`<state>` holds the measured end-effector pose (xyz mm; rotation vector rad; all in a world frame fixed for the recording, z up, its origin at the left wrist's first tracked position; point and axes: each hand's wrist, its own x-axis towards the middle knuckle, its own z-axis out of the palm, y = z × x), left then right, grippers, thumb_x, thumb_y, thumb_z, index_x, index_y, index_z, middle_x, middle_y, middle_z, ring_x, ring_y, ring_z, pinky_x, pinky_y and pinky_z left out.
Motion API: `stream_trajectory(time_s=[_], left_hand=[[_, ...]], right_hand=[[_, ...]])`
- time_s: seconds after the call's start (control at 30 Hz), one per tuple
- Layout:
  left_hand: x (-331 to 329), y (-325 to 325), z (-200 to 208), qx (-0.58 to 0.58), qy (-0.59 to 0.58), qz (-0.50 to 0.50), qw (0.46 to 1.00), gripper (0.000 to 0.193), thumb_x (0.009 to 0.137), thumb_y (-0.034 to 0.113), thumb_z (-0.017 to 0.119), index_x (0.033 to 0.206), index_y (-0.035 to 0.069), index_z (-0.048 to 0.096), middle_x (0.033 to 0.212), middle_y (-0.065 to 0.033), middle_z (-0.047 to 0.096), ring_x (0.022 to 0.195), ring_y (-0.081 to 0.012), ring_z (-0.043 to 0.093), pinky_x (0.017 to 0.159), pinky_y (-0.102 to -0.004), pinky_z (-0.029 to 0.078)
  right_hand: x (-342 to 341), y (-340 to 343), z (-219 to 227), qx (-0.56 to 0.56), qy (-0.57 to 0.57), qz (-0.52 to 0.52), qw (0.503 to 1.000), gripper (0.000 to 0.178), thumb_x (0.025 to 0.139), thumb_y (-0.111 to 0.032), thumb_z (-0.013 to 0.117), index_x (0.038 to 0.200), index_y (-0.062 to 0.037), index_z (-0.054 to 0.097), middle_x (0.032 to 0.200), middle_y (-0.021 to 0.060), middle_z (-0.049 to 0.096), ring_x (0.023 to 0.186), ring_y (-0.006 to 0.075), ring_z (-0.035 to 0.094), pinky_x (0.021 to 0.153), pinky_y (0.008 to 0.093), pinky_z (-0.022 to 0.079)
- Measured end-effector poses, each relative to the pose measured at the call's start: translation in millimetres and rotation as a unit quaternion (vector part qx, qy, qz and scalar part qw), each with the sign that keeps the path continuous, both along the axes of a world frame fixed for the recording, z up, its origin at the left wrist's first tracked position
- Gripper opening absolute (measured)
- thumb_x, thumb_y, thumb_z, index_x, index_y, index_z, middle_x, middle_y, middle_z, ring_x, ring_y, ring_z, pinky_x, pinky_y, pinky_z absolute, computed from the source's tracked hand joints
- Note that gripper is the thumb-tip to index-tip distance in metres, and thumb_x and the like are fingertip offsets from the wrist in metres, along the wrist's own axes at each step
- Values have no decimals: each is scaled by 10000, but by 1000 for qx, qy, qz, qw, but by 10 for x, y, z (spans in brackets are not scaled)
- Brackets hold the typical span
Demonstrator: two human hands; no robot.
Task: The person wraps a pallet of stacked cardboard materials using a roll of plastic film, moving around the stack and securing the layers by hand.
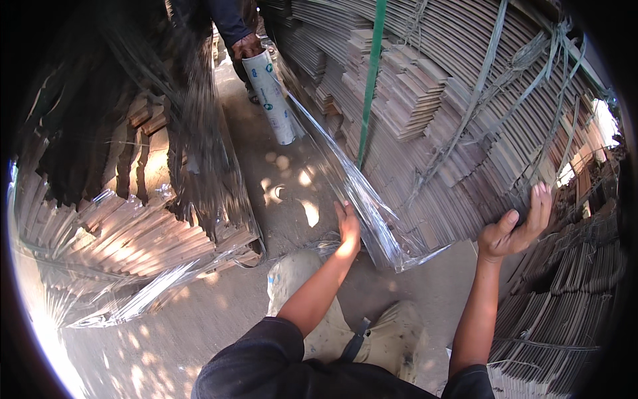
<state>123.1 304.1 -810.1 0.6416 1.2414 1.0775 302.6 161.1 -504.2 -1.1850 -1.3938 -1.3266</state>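
Clear stretch film (362, 189) runs taut from a printed white tube-shaped roll (272, 100) along the lower side of a tall stack of flat cardboard (425, 193). Another person's hand (247, 46) grips the roll's top end. My left hand (349, 225) is beside the film's near part, fingers stretched out; whether it touches the film I cannot tell. My right hand (515, 226) is raised at the stack's right near corner, fingers apart and holding nothing. Whether its palm presses on the cardboard is unclear.
A film-wrapped cardboard stack (146, 233) stands to the left, with more bundles (558, 319) at the lower right. A green strap (372, 80) and pale plastic ties (485, 86) cross the main stack. Between the stacks runs a sunlit dirt floor (286, 206).
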Motion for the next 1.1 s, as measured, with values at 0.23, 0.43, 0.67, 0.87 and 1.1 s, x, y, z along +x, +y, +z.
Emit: stream_trajectory(time_s=[0.23,0.43,0.67,0.87,1.1], left_hand=[[-170,73,-52,-7,-69,-67,995,799,1097,568,440,1712,174,116,1719,-173,290,1548,-369,336,1232,-484,305],[-190,78,23,-22,-109,-59,992,803,1093,558,462,1712,172,126,1692,-150,340,1520,-348,370,1184,-502,365],[-256,240,-311,7,-127,-65,990,835,1075,625,434,1712,204,93,1703,-128,309,1523,-342,373,1158,-615,393],[-198,251,-249,6,-94,-82,992,836,1074,643,422,1712,212,97,1728,-117,253,1539,-342,344,1158,-615,391],[-170,313,-361,34,-56,-112,992,869,1053,701,411,1712,206,137,1725,-132,290,1536,-365,349,1123,-540,417]], right_hand=[[-21,12,-14,-3,9,0,1000,432,1084,-253,469,1352,64,587,1357,223,601,1311,396,576,1168,541,423],[-18,-2,-18,5,14,-5,1000,424,1086,-251,468,1348,59,590,1364,230,598,1322,397,571,1171,539,420],[-66,32,-17,13,21,3,1000,427,1089,-243,452,1352,67,585,1381,235,584,1343,405,559,1178,543,422],[-52,8,-23,4,20,-10,1000,435,1088,-246,454,1367,63,580,1382,231,584,1351,404,554,1180,543,419],[-91,46,-10,14,23,6,1000,424,1088,-242,463,1368,53,583,1375,219,590,1347,394,558,1185,538,414]])
